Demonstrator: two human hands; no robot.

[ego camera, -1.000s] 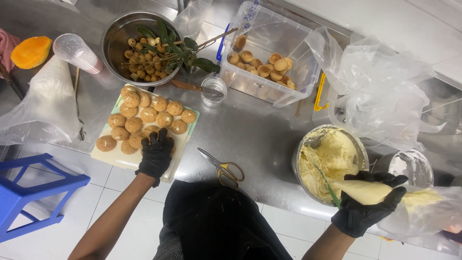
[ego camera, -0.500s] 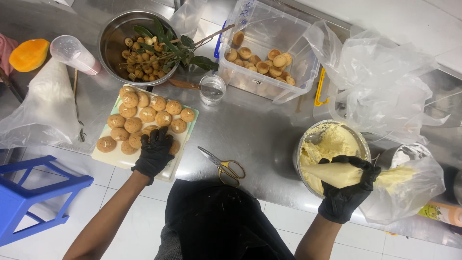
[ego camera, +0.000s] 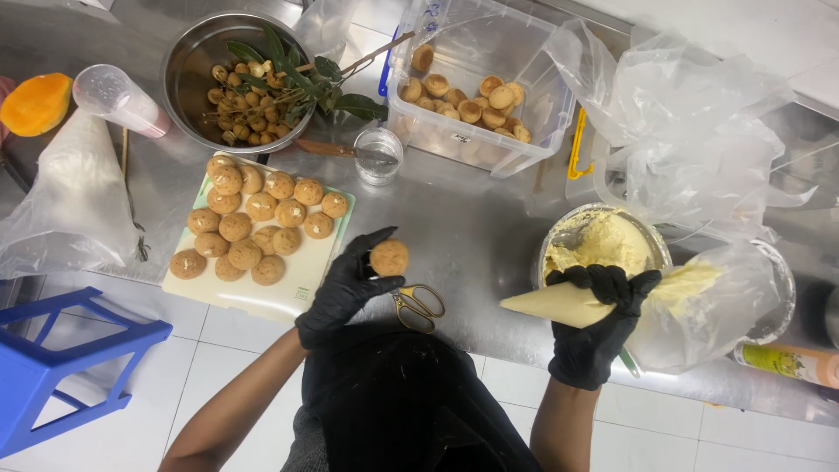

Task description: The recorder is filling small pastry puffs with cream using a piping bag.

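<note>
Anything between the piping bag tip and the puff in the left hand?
Nothing visible. The left hand holds the puff up; the piping bag tip points toward it across bare steel counter. Scissors lie just below that line.

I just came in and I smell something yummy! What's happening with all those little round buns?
A person in black gloves stands at a steel counter. The left hand holds one small round pastry puff up off the white board, where more puffs sit. The right hand grips a piping bag full of pale yellow cream, beside a bowl of cream. Scissors lie between the hands.
</note>
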